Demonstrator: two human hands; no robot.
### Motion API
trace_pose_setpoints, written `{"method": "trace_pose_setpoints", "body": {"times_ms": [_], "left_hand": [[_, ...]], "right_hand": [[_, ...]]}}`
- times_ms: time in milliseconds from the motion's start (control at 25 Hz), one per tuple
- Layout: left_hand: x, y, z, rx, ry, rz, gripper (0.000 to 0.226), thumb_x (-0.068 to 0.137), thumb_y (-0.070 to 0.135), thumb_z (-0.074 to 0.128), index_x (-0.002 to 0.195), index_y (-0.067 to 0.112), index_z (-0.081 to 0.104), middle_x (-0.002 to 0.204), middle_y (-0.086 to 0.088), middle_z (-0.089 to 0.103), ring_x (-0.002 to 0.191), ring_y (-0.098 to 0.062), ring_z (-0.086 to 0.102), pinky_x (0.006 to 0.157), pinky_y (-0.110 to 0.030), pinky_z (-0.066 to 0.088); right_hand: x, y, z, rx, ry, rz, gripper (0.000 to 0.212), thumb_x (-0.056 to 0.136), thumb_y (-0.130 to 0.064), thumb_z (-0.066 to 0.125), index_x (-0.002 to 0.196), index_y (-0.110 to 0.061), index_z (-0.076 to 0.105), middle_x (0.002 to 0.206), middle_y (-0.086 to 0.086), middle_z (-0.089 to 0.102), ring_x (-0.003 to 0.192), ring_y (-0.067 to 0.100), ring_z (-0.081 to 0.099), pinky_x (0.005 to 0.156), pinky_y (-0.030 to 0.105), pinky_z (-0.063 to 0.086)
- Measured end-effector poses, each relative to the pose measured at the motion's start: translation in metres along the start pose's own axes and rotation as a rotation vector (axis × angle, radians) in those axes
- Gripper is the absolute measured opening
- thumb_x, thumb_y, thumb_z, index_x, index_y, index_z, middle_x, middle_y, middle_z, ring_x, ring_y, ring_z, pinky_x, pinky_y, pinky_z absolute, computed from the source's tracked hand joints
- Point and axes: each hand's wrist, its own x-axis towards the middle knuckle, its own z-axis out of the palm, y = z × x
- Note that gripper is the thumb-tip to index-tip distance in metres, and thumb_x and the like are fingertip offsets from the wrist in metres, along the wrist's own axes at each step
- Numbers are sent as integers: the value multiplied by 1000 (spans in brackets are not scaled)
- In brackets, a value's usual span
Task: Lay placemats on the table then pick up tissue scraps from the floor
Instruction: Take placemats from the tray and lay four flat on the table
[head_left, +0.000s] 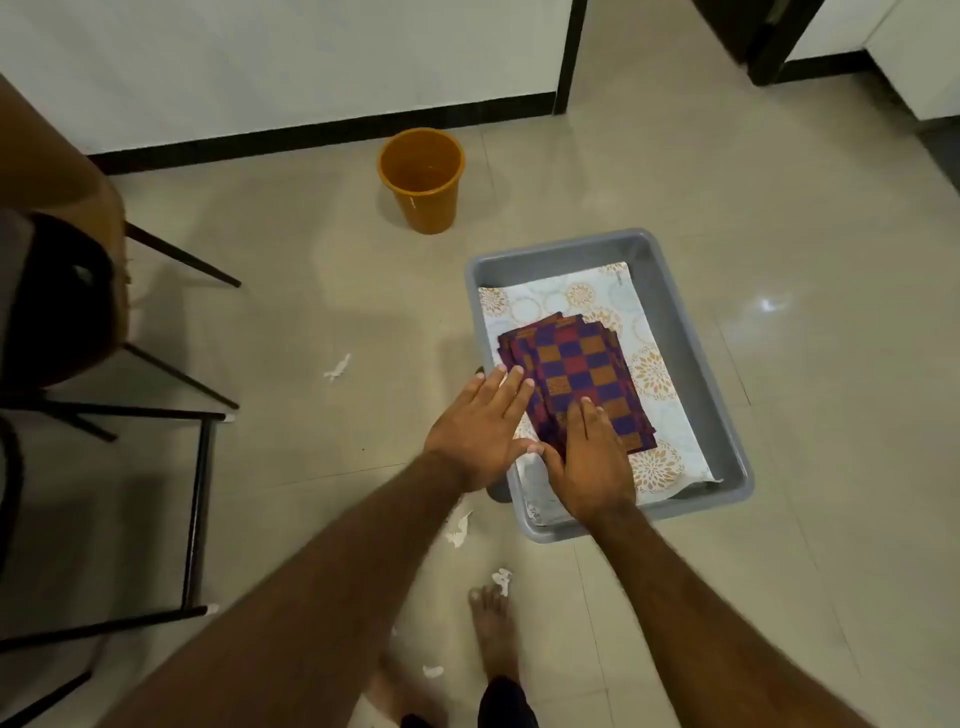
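- Head view: placemats (576, 374) lay stacked in a grey tray (691, 332) on the floor; tissue scraps (337, 366) were scattered nearby.
- Left hand (480, 423) was spread flat on the stack's edge; right hand (589, 457) pressed flat on top.
- Judged: light, floppy cloth; grip the stack's edges.
- No legible writing.

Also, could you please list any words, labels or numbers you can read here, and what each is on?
None can be read.
Orange plastic bucket: a small pale mark on its side, too small to read.
White floral-patterned sheet in the grey plastic tub: a tiny dark mark near its far edge, too blurred to read.
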Motion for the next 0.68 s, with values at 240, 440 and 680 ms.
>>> {"method": "trace_pose_setpoints", "body": {"times_ms": [240, 440, 680], "left_hand": [[92, -11, 25, 185, -80, 188, 62, 111, 41, 30, 165, 20, 9, 173, -11, 8, 159, -33, 5, 129, -48, 6], [135, -14, 40, 209, -159, 176, 69, 107, 37, 47, 164, 26, 10, 173, -9, 4, 159, -33, 2, 129, -51, 6], [143, -3, 54, 244, -124, 193, 69, 101, 37, 61, 161, 29, 27, 171, -10, 19, 158, -35, 12, 126, -55, 5]], "right_hand": [[34, 20, 37, 60, -7, 69, 50, 94, -41, 62, 135, -19, 46, 129, 6, 53, 117, 23, 51, 99, 38, 50], [53, 24, 53, 46, -34, 99, 49, 94, -29, 64, 138, -18, 45, 128, 6, 54, 115, 24, 52, 98, 37, 50], [52, 27, 47, 139, -6, 29, 36, 90, -15, 67, 122, -24, 53, 107, -2, 68, 93, 17, 64, 81, 30, 55]]}}
